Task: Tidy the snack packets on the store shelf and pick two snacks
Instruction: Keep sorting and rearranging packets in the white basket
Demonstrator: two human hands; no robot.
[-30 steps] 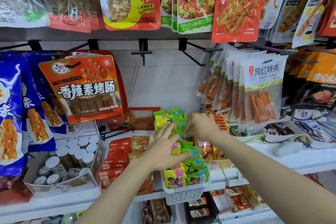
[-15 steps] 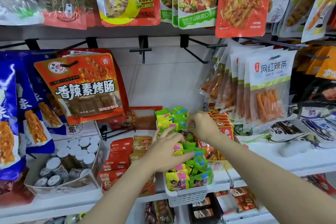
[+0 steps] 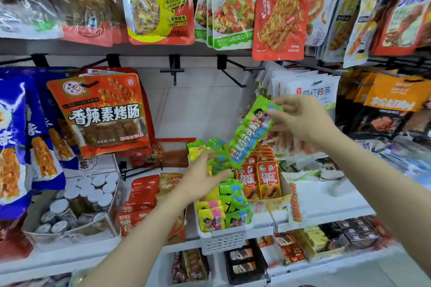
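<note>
A white slotted basket (image 3: 222, 241) on the shelf holds several small green, yellow and pink snack packets (image 3: 218, 214). My right hand (image 3: 300, 119) pinches the top of one long green and blue snack packet (image 3: 250, 134) and holds it up above the basket, tilted. My left hand (image 3: 201, 176) lies over the packets at the back of the basket, fingers spread and relaxed, touching them.
Red packets (image 3: 262, 177) stand in a cardboard tray right of the basket. Red pouches (image 3: 140, 196) and a clear box of white-capped jars (image 3: 77, 205) sit to the left. Large bags hang from hooks above and at both sides. Lower shelves hold more snacks.
My right hand has risen from the basket with a green packet pinched in it. My left hand stays over the packets with its fingers spread. The view has tilted upward slightly.
</note>
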